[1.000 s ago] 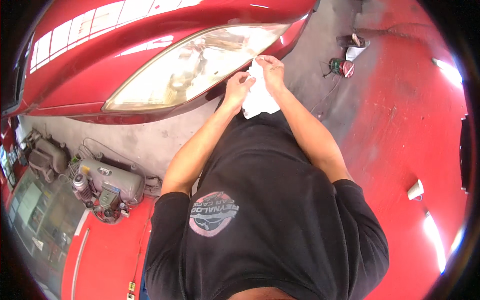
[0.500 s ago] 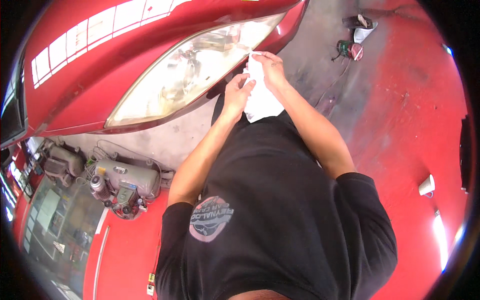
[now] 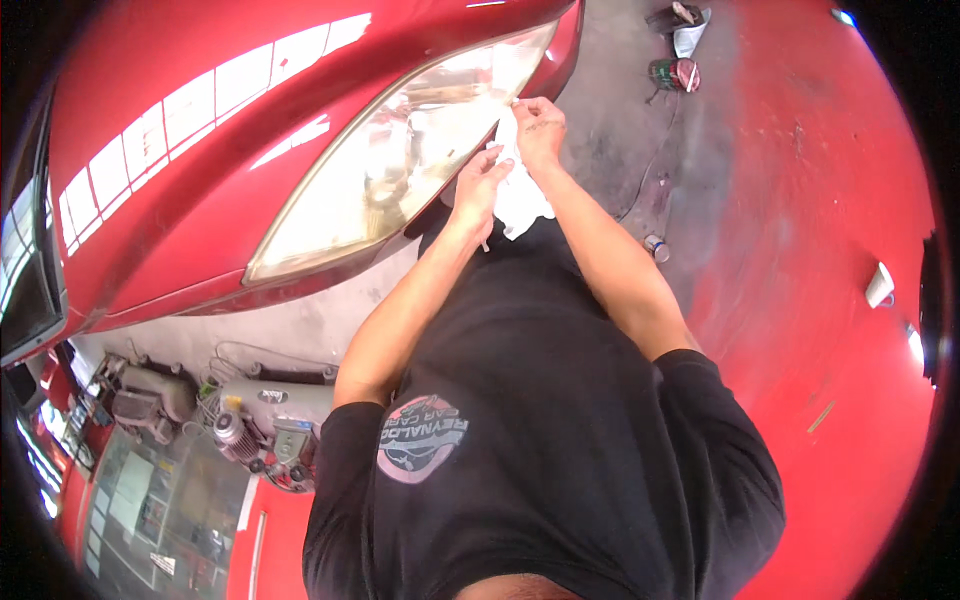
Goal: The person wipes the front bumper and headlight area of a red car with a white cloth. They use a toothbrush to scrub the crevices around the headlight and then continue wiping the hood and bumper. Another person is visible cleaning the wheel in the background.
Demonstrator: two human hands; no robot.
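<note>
A white cloth point(image 3: 520, 200) hangs between my two hands, in front of the car's headlight point(image 3: 400, 140). My right hand point(image 3: 540, 128) pinches its upper end close to the lamp's lower edge. Lower and to the left, my left hand point(image 3: 478, 188) is closed on the cloth's side, thumb over it. The cloth's loose end hangs down against my black shirt point(image 3: 560, 420). The headlight lens looks hazy and yellowish toward its rim. Whether the cloth touches the lens I cannot tell.
A red car body point(image 3: 200, 170) fills the upper left. Grey air compressors point(image 3: 280, 415) stand at the lower left, near a glass window point(image 3: 165, 510). On the floor at right are a dark green can point(image 3: 664, 73), a small tin point(image 3: 656, 248) and a thin cable. A white cup-shaped thing point(image 3: 880, 285) is farther right.
My view has shifted, so the car and compressors sit lower and more to the right. Both hands keep hold of the cloth, which now looks narrower and more bunched.
</note>
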